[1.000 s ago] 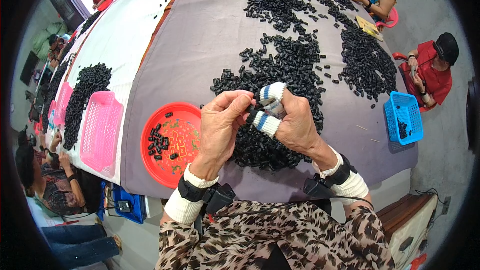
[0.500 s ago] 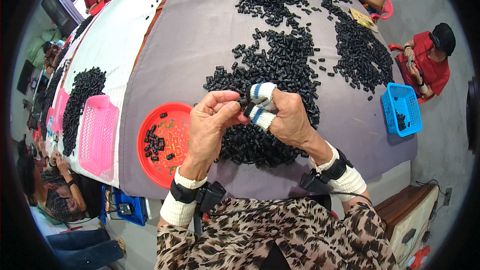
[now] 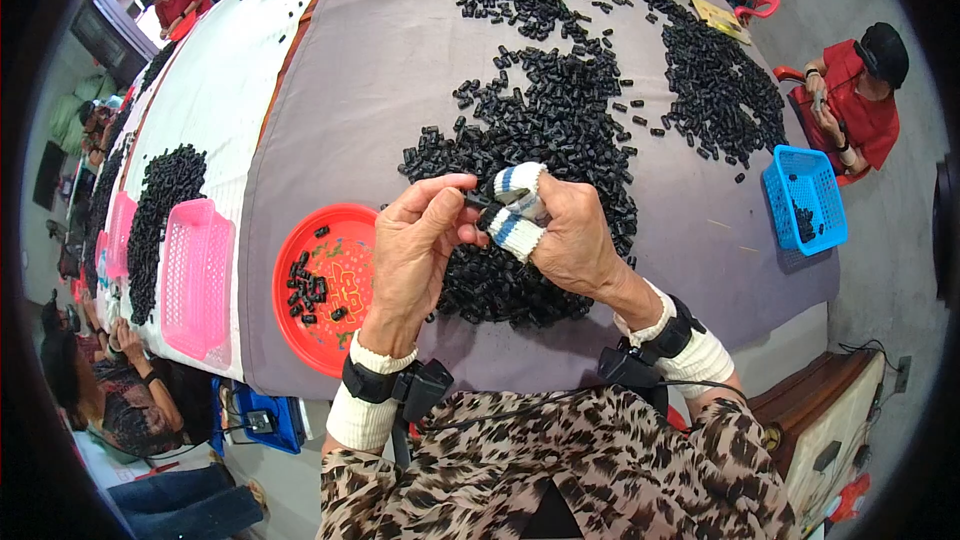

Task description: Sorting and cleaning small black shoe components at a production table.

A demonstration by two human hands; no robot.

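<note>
Above the near edge of a big pile of small black cylindrical parts (image 3: 575,130), my two hands meet. My left hand (image 3: 408,245) pinches one small black part (image 3: 477,201) between thumb and fingertips. On the thumb and forefinger of my right hand (image 3: 578,240) are white knit finger covers (image 3: 518,232) with blue stripes; these fingers are closed at the other end of the same part. Its details are too small and partly covered to make out. Left of my hands lies a red plate (image 3: 283,275) with a few black parts on it.
A grey cloth (image 3: 340,90) covers the table. Pink baskets (image 3: 200,280) and another black pile (image 3: 165,210) lie on the left. At the right edge stands a blue basket (image 3: 815,195), near a co-worker in red (image 3: 870,110). Other people sit around the tables.
My left fingertips have shifted slightly on the black part, and more of it shows between the hands. The whole view has tilted a little; both hands stay together.
</note>
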